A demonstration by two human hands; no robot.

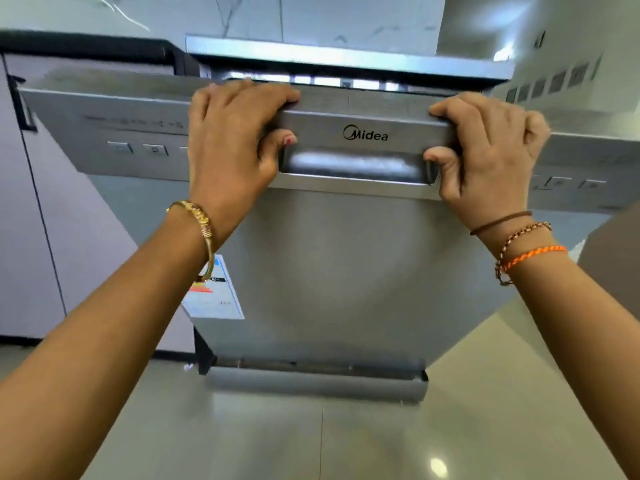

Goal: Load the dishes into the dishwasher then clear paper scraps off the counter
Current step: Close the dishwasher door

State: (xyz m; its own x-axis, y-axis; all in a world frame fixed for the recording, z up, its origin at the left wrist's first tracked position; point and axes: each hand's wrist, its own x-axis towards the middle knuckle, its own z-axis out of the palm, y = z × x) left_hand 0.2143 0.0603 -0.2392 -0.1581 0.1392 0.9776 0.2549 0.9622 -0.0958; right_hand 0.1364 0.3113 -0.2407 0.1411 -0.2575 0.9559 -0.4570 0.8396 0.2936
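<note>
**Both hands on the dishwasher door**

We have the dishwasher straight in front of us, tucked under the front edge of the counter, with a cupboard to its left. Our left hand and right hand each grip one end of the door handle: fingers curled close together over the door's top edge, thumbs hooked into the recess below. A thin gap shows between the door top and the counter edge, so we judge the door barely ajar; whether it is opening or closing we cannot tell. No dishes or paper scraps are in view.

The steel door looks stiff, smooth and fairly heavy, hinged at the bottom. We judge it will want to drop under its own weight, so the recessed handle is the place to hold, with an even pull from both ends. A label sticks to the door's lower left corner.
</note>
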